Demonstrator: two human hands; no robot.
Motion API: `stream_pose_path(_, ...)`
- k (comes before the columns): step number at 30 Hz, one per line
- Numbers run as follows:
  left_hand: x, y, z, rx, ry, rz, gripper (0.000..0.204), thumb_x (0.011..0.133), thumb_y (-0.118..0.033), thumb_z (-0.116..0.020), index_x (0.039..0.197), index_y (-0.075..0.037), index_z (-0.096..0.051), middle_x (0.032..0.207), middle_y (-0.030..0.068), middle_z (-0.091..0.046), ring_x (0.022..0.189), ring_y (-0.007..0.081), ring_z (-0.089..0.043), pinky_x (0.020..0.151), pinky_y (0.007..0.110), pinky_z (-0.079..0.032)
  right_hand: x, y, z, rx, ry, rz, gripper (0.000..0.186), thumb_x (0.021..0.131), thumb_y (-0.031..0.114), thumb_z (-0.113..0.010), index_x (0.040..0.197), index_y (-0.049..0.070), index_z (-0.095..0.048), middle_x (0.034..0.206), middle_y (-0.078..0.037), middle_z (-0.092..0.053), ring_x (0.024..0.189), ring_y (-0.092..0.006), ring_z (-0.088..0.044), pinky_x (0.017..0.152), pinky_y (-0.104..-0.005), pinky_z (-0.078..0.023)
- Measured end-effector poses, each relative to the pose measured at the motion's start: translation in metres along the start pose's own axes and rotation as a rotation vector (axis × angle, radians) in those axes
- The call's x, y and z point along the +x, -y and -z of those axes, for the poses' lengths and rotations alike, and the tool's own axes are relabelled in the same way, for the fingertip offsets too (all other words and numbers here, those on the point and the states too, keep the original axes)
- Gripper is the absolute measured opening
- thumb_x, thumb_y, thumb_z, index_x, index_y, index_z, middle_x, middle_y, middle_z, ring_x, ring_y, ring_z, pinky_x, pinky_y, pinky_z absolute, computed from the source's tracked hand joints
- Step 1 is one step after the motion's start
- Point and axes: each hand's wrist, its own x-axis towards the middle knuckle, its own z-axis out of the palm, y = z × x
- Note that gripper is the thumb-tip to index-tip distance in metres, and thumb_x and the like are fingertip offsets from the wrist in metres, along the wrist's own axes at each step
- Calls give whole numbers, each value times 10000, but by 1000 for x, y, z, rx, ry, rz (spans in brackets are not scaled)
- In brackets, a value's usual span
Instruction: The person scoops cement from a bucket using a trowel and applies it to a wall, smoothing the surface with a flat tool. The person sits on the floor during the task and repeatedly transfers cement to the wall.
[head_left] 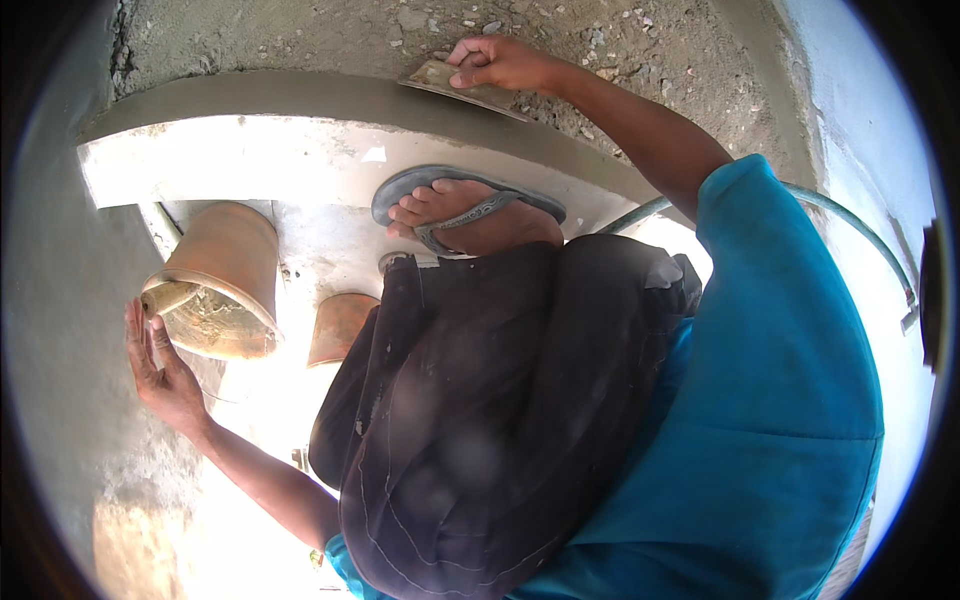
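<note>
My right hand [505,65] is closed on the upper edge of a flat, mortar-stained float [480,95], a thin plate whose handle I cannot make out. The float rests along the smooth grey mortar band [300,97] at the edge of a raised step. At the left, my left hand [170,385] has its fingers stretched out beside the rounded end of a stubby handle [172,297]. The handle lies at the mouth of a tilted, orange-brown bucket [225,245], which is coated inside with mortar. Whether the fingertips touch the handle is hard to tell.
Rough grey mortar with small stones [650,80] lies beyond the band. My sandalled foot [475,210] is on the pale step face. A second orange container [340,325] stands near my knee. A green hose [850,215] curves at the right. Grey wall [60,330] rises at the left.
</note>
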Motion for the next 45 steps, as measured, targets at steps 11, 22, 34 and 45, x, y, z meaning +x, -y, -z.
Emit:
stream_pose_path(11,-52,50,5,56,-368,-12,321,1023,-189,-608,1244,39,-656,1192,126,-720,1119,212,-681,968,335,-563,-58,70,-24,81,122,134,426,916,309,-759,1230,55,-626,1044,-36,-718,988,-103,-642,865,-298,-495)
stream_pose_path(22,-62,95,-11,-117,-445,167,288,1045,-169,-558,1229,26,-664,1134,127,-737,1039,207,-717,908,340,-597,-73,-21,2,17,-29,-14,424,907,300,-772,1220,56,-622,1044,-33,-707,962,-112,-650,847,-288,-504)
stream_pose_path(34,-48,108,-5,-156,-444,159,351,1062,-221,-506,1251,48,-630,1149,147,-724,1061,222,-708,923,367,-596,-159,17,-1,169,-160,-65,349,879,321,-773,1100,81,-649,940,-24,-698,851,-109,-634,733,-281,-490)
stream_pose_path(45,-57,129,-13,-246,-441,224,320,1056,-199,-542,1244,40,-641,1131,163,-725,1027,242,-719,893,369,-612,-193,-97,16,116,-460,-772,284,835,292,-780,954,51,-686,695,-25,-537,544,-165,-522,450,-354,-421)
